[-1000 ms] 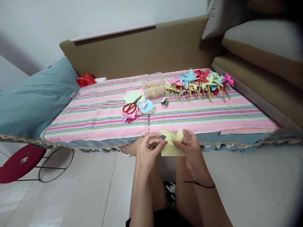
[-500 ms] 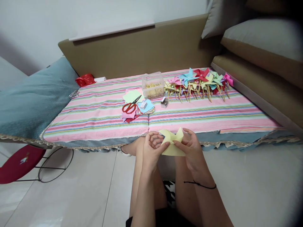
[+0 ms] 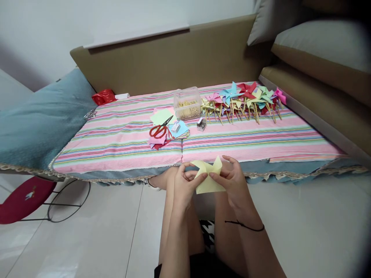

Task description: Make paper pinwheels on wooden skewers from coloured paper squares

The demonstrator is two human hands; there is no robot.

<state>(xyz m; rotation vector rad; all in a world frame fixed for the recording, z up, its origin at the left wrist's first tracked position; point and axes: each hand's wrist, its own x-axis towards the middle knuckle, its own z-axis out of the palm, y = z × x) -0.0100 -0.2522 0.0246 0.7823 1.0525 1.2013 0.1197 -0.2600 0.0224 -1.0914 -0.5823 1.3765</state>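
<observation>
Between my hands, above my knees, is a yellow sheet of paper [image 3: 210,186] partly folded into a pinwheel, its upper corners standing up and its lower part flat. My left hand [image 3: 186,183] pinches its left side, thumb pressed near the centre. On the other side my right hand [image 3: 232,181] grips it with thumb and fingers, the thumb also near the centre. The fingertips behind the paper are hidden. Red-handled scissors [image 3: 159,130] lie beyond, on blue, pink and pale green paper squares [image 3: 182,129]. A small open box [image 3: 201,124] holds shiny metal bits.
A clear plastic box [image 3: 188,104] of short wooden sticks stands on the striped cloth [image 3: 116,139]. Several finished paper pinwheels [image 3: 246,98] lie to its right. A red plastic bag [image 3: 103,97] is at the back left, and a red stool [image 3: 27,199] stands on the floor.
The yellow paper has shifted slightly left and its lower edge tilts a little more. Both thumbs have come closer together at the centre.
</observation>
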